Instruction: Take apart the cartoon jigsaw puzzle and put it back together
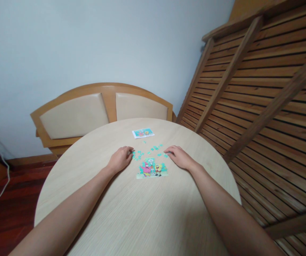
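Note:
A partly assembled jigsaw puzzle [152, 170] lies flat on the round table, showing a pink starfish figure, a yellow square figure and a pale figure between them. Its upper edge is uneven. Several loose teal puzzle pieces [156, 147] are scattered just beyond it, with another cluster of puzzle pieces [137, 155] on the left. My left hand [121, 158] rests beside that cluster, fingers loosely bent and apart, with no piece clearly visible in them. On the other side, my right hand [179, 156] has its fingers stretched toward the pieces at the right, its fingertips close to them.
A printed picture card [143, 133] with similar figures lies toward the table's far side. Behind the pale wooden table [110, 217] stands a padded headboard [75, 117] against the wall. A slatted wooden frame [262, 92] leans on the right. A white cable [7, 174] hangs at left.

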`<control>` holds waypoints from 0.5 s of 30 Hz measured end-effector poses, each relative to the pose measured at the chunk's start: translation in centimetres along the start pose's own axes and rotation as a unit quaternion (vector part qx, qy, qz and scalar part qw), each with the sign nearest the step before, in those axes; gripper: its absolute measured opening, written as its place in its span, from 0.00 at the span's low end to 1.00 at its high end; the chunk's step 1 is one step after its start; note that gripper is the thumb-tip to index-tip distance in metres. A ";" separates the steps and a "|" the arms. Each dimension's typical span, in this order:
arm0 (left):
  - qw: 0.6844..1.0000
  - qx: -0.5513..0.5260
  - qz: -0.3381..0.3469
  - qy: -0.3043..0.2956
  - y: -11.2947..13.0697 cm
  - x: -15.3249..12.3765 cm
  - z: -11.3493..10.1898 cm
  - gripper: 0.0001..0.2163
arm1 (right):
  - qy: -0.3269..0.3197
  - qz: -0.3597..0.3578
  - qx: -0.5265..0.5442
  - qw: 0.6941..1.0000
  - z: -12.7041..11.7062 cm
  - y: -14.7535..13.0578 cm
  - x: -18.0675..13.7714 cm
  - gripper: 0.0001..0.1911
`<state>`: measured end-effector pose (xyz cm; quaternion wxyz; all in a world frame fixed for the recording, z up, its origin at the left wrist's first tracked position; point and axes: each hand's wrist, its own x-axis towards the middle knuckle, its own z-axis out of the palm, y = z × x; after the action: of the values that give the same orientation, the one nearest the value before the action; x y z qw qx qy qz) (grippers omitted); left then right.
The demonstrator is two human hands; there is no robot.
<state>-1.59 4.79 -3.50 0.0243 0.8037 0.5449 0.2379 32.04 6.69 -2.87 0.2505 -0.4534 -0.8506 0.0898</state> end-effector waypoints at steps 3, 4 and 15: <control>1.000 0.003 0.004 -0.001 0.0 0.0 0.0 0.12 | 0.004 0.013 -0.002 1.000 0.0 -0.3 0.0 0.12; 1.000 0.004 0.004 -0.001 0.1 0.0 0.0 0.12 | 0.005 0.019 -0.007 1.000 0.1 -0.5 0.0 0.12; 1.000 0.009 -0.012 -0.002 1.3 -0.2 -0.6 0.13 | 0.004 0.020 -0.008 1.000 0.9 -0.3 0.1 0.10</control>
<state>-0.78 3.97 -2.63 0.0208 0.7976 0.5568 0.2311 31.29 6.67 -3.43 0.2486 -0.4727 -0.8410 0.0866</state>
